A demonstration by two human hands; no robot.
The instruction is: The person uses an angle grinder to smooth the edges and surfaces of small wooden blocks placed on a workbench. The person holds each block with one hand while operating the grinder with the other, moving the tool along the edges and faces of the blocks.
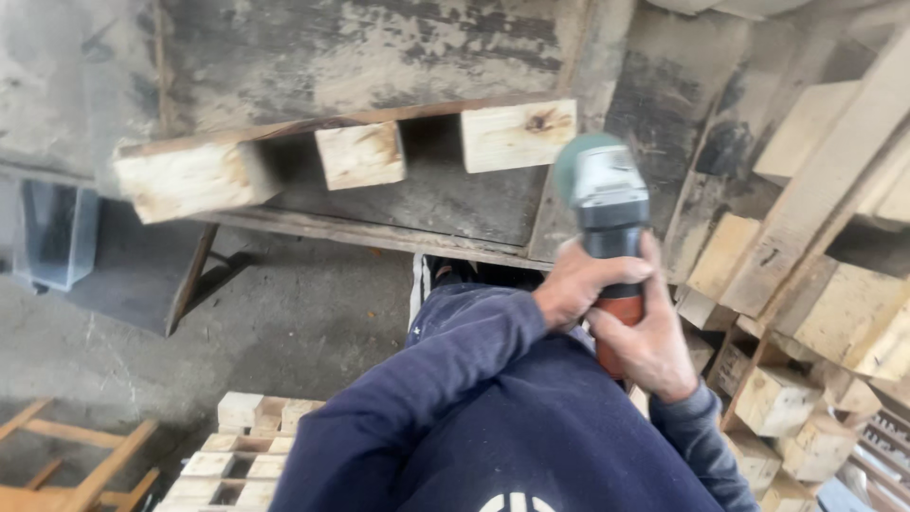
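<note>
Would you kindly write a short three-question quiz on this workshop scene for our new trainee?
1. True or false: both hands grip the angle grinder.
2. Which hand is higher on the tool: A) left hand B) right hand?
3. How many pale cut block ends show on the upturned pallet?

Key: 1 true; 2 A; 3 three: left block, middle block, right block.

grinder [607, 204] right of blocks [360, 155] | blocks under pallet [360, 57]
</note>
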